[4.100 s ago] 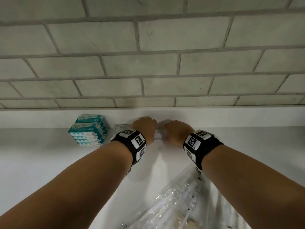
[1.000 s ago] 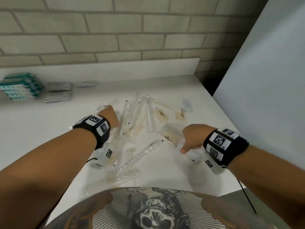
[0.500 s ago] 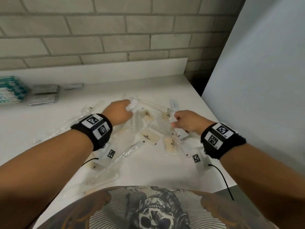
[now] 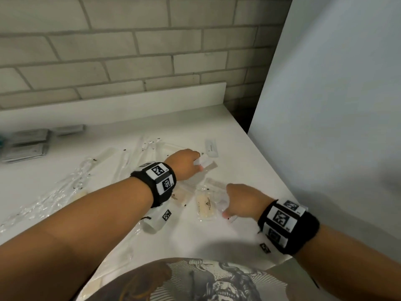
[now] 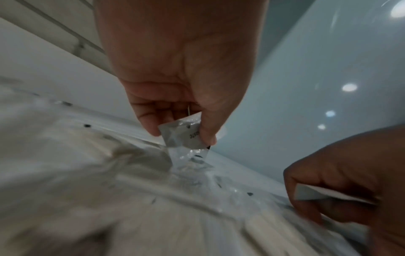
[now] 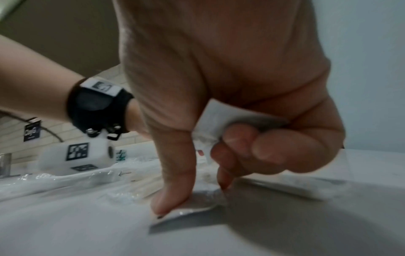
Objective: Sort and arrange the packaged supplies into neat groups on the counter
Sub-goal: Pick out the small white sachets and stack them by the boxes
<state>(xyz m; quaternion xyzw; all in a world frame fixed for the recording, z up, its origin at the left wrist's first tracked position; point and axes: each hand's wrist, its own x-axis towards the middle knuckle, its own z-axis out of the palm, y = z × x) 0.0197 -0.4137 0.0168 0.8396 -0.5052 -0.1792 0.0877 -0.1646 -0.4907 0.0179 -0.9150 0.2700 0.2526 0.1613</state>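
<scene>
small sachet [image 5: 183, 136] pinched in left hand [image 4: 184, 164] fingers, above clear packet pile [image 4: 201, 192] near tabletop [image 4: 245, 170] right edge | right hand [image 4: 243, 203] fingers curled on white packet [image 6: 210, 124], thumb pressing pile | grey packs [image 4: 26, 144] back-left

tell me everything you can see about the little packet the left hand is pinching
The small packet is a flat, pale grey sachet of crinkly, slightly shiny film with a short line of dark print, too blurred to read. The left hand pinches its upper edge between thumb and fingertips, so it hangs tilted just above the scattered clear packages near the counter's right side.
</scene>
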